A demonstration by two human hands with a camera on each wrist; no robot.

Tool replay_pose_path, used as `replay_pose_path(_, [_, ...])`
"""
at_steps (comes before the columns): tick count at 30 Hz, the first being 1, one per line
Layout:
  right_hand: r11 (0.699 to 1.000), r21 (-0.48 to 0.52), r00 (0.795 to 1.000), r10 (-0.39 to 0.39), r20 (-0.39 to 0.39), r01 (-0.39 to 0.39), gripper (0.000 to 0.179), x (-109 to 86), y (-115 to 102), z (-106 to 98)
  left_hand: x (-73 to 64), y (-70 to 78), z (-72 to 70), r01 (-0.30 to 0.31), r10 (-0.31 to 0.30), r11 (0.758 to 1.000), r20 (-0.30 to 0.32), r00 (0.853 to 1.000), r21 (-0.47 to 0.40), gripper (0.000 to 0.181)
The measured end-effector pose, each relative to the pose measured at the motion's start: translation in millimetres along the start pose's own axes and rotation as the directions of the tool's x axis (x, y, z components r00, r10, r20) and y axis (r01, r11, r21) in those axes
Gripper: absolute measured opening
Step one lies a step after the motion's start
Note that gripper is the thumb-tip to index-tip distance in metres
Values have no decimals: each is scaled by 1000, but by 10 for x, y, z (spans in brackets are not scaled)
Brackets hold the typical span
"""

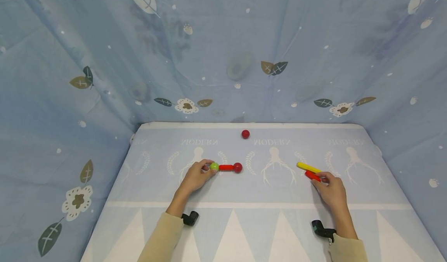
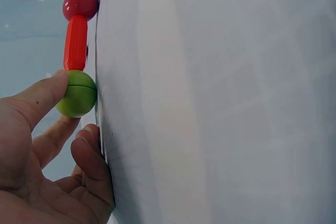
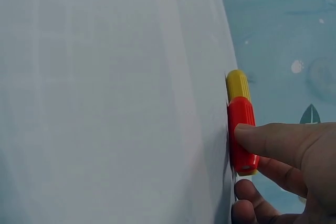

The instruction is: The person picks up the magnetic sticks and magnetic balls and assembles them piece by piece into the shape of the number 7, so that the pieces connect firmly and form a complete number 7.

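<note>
Between thumb and fingers, my left hand (image 1: 196, 177) pinches a green ball (image 1: 214, 166). A red rod (image 1: 226, 167) runs from that ball to a dark red ball (image 1: 238, 167), making a dumbbell shape; in the left wrist view the red rod (image 2: 76, 43) meets both balls end to end. Over on the right, my right hand (image 1: 331, 190) has its thumb on a short red rod (image 3: 241, 114) and a finger behind it. A longer yellow rod (image 1: 307, 167) lies alongside that red one, partly covered by it in the right wrist view.
Another dark red ball (image 1: 245, 134) sits near the back edge of the patterned tabletop (image 1: 258, 192). Blue printed cloth (image 1: 223, 52) hangs behind the table and along both sides. A black wrist device (image 1: 190, 218) shows at the left sleeve, another (image 1: 323, 231) at the right.
</note>
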State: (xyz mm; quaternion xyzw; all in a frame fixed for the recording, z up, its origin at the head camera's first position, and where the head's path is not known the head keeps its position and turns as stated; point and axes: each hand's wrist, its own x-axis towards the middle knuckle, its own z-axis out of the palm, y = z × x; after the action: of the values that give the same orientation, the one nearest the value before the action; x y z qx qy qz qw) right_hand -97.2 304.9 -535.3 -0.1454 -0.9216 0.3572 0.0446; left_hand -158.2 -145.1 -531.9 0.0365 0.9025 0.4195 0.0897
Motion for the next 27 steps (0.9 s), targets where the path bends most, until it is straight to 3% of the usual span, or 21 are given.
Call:
replay_pose_path(8, [1000,3,1000,-27,-7,27,31,-33,-39,14,-6,0,0,0,0,1000,1,1000,-2,39])
replay_pose_path(14, [998,36,998,-49,43,48,30,-85,-146,54,-11,0,-2,-19,19,1000,0,1000,8,39])
replay_pose_path(27, [974,110,969,-210,129,197,22,-139,-512,294,2,1,3,-5,5,1000,-6,1000,11,39])
